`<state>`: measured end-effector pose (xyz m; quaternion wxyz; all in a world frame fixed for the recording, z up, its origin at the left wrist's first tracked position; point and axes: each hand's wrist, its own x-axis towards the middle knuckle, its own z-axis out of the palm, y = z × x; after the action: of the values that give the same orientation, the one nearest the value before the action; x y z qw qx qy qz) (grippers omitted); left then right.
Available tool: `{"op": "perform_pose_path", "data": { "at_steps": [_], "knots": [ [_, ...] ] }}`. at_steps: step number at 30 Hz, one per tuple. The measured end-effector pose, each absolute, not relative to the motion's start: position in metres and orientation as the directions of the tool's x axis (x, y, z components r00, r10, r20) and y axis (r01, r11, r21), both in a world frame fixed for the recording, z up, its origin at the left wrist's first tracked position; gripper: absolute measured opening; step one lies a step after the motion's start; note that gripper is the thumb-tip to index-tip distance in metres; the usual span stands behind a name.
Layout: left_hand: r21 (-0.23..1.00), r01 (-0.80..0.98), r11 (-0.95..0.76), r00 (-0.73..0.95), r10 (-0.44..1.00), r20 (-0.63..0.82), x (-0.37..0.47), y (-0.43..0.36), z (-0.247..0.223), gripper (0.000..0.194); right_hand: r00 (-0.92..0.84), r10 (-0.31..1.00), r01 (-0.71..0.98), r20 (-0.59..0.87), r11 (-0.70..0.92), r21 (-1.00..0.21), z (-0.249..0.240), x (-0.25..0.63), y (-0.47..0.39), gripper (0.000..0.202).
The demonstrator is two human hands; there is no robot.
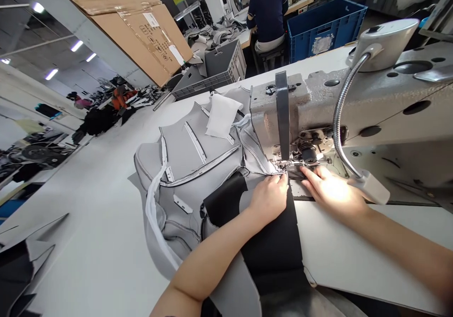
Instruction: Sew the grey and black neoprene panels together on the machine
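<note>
Grey padded fabric (198,142) with white strips lies on the white table, joined to a black panel (274,246) that hangs toward me. My left hand (269,198) is closed on the fabric edge just in front of the sewing machine's (283,114) presser foot, its fingers bent together. On the right, my right hand (327,189) lies beside the needle area with its fingers stretched forward, touching a dark edge of material. A lamp (375,187) on a flexible metal neck lights this hand.
A grey crate (226,67) and large cardboard boxes (141,38) stand beyond the white table (99,218). Farther back, a person (267,10) sits near a blue bin (327,29). Dark and grey fabric pieces (21,270) lie at the lower left.
</note>
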<state>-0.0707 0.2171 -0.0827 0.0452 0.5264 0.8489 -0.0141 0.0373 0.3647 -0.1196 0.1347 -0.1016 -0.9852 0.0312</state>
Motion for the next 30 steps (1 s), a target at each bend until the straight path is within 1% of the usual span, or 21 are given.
{"op": "perform_pose_path", "data": {
  "at_steps": [2, 5, 8, 12, 15, 18, 24, 30],
  "knots": [
    [0.016, 0.894, 0.448, -0.445, 0.891, -0.094, -0.071, 0.217, -0.084, 0.039, -0.955, 0.216, 0.206, 0.202, 0.976, -0.073, -0.11, 0.029, 0.364, 0.047],
    [0.013, 0.89, 0.455, -0.451, 0.886, -0.105, -0.072, 0.217, -0.086, 0.038, -0.961, 0.255, 0.243, 0.108, 0.963, -0.115, -0.102, 0.023, 0.361, 0.044],
    [0.017, 0.89, 0.455, -0.451, 0.887, -0.104, -0.072, 0.217, -0.086, 0.037, -0.955, 0.287, 0.274, 0.08, 0.951, -0.142, -0.106, 0.022, 0.362, 0.042],
    [0.043, 0.881, 0.472, -0.466, 0.879, -0.096, -0.068, 0.217, -0.081, 0.031, -0.937, 0.319, 0.29, 0.144, 0.938, -0.19, -0.123, 0.021, 0.367, 0.038],
    [0.063, 0.856, 0.513, -0.504, 0.856, -0.112, -0.066, 0.219, -0.079, 0.029, -0.935, 0.259, 0.225, 0.243, 0.962, -0.157, -0.133, 0.016, 0.37, 0.034],
    [0.081, 0.845, 0.528, -0.518, 0.847, -0.12, -0.066, 0.221, -0.078, 0.03, -0.929, 0.215, 0.181, 0.301, 0.974, -0.136, -0.139, 0.013, 0.369, 0.034],
    [0.108, 0.842, 0.529, -0.52, 0.848, -0.097, -0.065, 0.219, -0.081, 0.033, -0.928, 0.208, 0.188, 0.31, 0.978, -0.094, -0.143, 0.015, 0.366, 0.035],
    [0.128, 0.841, 0.526, -0.521, 0.851, -0.069, -0.065, 0.219, -0.084, 0.034, -0.946, 0.205, 0.212, 0.251, 0.977, 0.003, -0.149, 0.012, 0.365, 0.04]
  ]
}}
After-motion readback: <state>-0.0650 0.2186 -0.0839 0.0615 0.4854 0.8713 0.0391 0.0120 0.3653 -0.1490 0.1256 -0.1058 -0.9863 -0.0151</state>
